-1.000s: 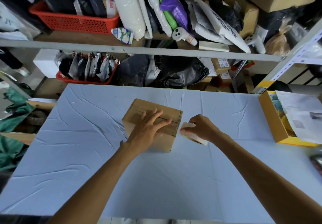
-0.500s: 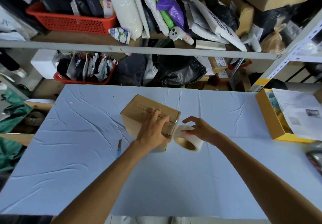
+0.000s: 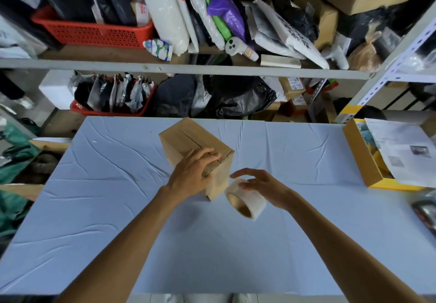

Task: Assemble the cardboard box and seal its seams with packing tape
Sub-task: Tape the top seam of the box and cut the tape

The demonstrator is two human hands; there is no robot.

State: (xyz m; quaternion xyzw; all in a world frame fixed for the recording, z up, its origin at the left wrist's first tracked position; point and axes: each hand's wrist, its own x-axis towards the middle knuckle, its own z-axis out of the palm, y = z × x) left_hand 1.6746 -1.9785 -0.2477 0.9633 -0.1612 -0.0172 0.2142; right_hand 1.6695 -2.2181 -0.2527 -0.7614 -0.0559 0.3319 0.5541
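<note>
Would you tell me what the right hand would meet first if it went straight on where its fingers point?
Most likely the cardboard box: the right hand, over the tape roll, points its fingers left at the box's near side wall, beside the left hand gripping it. Depth is unclear, though.

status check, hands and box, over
Left hand grips cardboard box, tilted up. Right hand on packing tape roll, grip blurred. Nothing between roll and box.
</note>
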